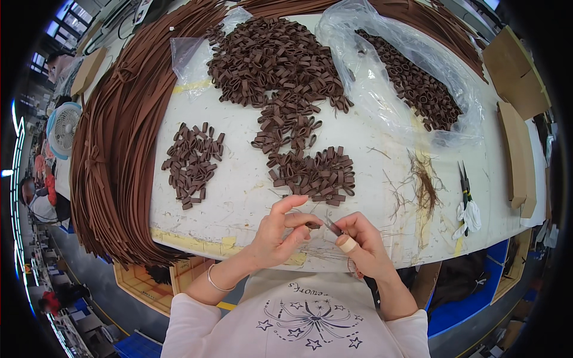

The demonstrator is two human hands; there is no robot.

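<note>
My left hand is closed, pinching a small brown strap loop between thumb and fingers, with one finger raised above it. Close beside it, my right hand grips small metal thread snips, whose tips point at the loop. Beige tape wraps the right thumb. Just beyond both hands lies a small heap of brown loops, joined by a trail to a large pile at the far side. A separate cluster of loops lies to the left.
Long brown strips drape over the table's left side. At the far right, a clear plastic bag holds more loops. Thread scraps and black-handled pliers or cutters lie on the right, near cardboard pieces.
</note>
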